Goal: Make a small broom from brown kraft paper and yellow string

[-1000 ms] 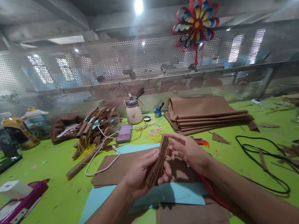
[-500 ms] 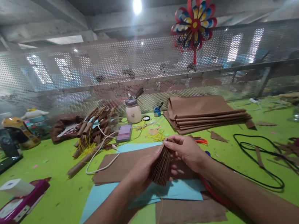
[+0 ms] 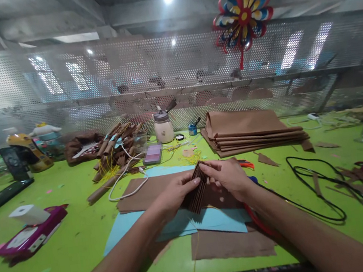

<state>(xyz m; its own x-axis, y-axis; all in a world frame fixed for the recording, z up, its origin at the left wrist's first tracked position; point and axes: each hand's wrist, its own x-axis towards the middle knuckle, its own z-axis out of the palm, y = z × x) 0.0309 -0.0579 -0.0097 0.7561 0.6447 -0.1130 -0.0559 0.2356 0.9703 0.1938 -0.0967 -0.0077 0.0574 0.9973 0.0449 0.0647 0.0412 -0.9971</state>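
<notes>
Between my hands is a bundle of pleated brown paper (image 3: 196,195), folded into narrow strips and slanting down to the left. My left hand (image 3: 179,193) grips it from the left side, thumb on top. My right hand (image 3: 226,175) pinches its upper end between thumb and fingers. Beneath lie a flat brown paper sheet (image 3: 148,188) and light blue paper (image 3: 126,225). A yellow thread (image 3: 196,245) runs down from below the bundle over another brown sheet (image 3: 232,244). The lower fingers of my left hand are hidden behind the bundle.
A stack of folded brown paper (image 3: 251,131) lies at the back right. Rolled brown paper pieces (image 3: 116,149) pile up at back left, near a pale jar (image 3: 163,129). A black cable (image 3: 314,207) loops on the right. A purple power strip (image 3: 34,235) sits at left.
My left thumb has shifted on the pleated paper, and the pleats now look pressed closer together. The whole view has tilted slightly downward.
</notes>
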